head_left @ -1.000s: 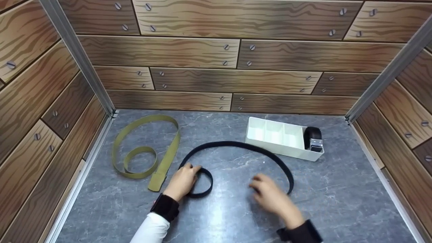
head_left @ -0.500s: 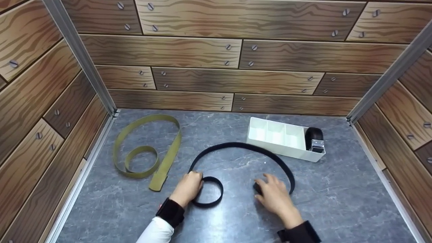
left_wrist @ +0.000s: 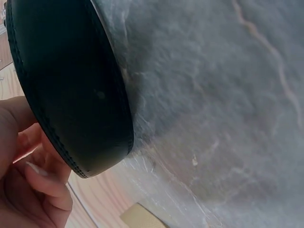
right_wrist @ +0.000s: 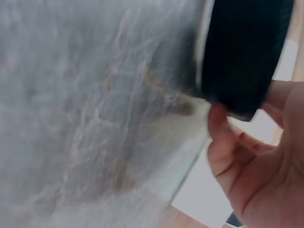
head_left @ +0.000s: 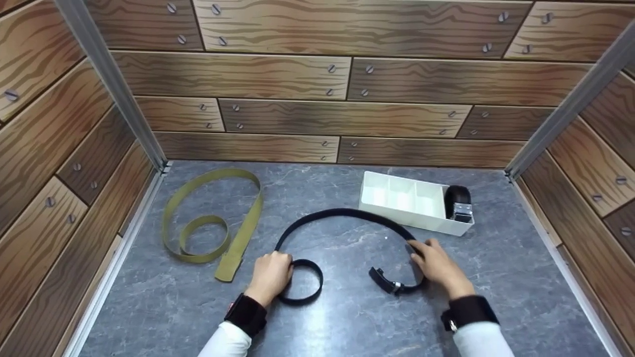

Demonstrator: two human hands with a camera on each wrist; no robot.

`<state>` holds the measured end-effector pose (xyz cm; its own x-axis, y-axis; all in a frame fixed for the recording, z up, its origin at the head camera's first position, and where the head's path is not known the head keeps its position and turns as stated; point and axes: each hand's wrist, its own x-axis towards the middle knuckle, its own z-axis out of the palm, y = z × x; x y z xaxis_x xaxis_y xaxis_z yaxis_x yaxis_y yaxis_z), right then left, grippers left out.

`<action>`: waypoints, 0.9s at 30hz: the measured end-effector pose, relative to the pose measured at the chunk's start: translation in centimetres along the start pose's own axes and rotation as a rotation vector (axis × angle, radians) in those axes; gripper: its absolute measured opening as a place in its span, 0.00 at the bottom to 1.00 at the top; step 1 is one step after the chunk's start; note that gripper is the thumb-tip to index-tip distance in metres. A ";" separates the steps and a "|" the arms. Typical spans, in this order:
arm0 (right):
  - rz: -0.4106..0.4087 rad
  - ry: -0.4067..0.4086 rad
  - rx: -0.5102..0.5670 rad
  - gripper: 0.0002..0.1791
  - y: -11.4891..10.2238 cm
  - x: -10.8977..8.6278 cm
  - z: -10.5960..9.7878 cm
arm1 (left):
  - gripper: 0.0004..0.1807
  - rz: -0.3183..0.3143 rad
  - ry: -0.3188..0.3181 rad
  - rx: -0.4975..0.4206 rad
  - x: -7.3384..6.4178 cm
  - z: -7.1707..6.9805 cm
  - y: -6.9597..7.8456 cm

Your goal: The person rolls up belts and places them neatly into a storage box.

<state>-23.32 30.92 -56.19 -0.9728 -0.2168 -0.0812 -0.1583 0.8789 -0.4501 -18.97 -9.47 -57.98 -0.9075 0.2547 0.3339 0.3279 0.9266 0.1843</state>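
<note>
A black leather belt (head_left: 342, 212) with stitched edges stands on its edge on the grey floor in a wide arc. Its left end curls into a small loop, and its buckle (head_left: 384, 281) lies inside the arc at the right. My left hand (head_left: 270, 275) grips the strap where the loop meets the arc; in the left wrist view, bent fingers sit behind the strap (left_wrist: 80, 95). At the arc's right side, my right hand (head_left: 441, 267) pinches the strap. The right wrist view has one fingertip at the strap's (right_wrist: 242, 52) lower edge.
An olive webbing belt (head_left: 243, 233) lies loosely coiled at the left. Behind the arc's right part stands a white divided box (head_left: 416, 222), with a rolled black belt (head_left: 457, 196) in its right end compartment. Wood-patterned walls (head_left: 278, 146) enclose the back and both sides.
My right hand has left the buckle and moved right onto the strap, uncovering the buckle. My left hand has shifted slightly nearer me, and the small loop has moved nearer and to the right.
</note>
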 end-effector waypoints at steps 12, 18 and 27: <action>-0.167 0.029 0.010 0.21 0.5 2.6 0.0 | 0.11 -0.024 -0.041 0.002 0.2 0.0 -0.2; -0.142 0.022 0.028 0.26 1.4 2.1 0.0 | 0.10 -0.033 -0.056 0.005 0.1 0.0 -0.2; 0.084 -0.055 0.278 0.31 3.0 0.3 -0.5 | 0.10 -0.047 -0.038 0.018 0.0 -0.2 0.0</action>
<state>-24.16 33.65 -57.13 -0.9688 -0.1772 -0.1732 -0.0176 0.7465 -0.6652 -18.91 -9.56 -57.86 -0.9314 0.2203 0.2899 0.2798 0.9426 0.1825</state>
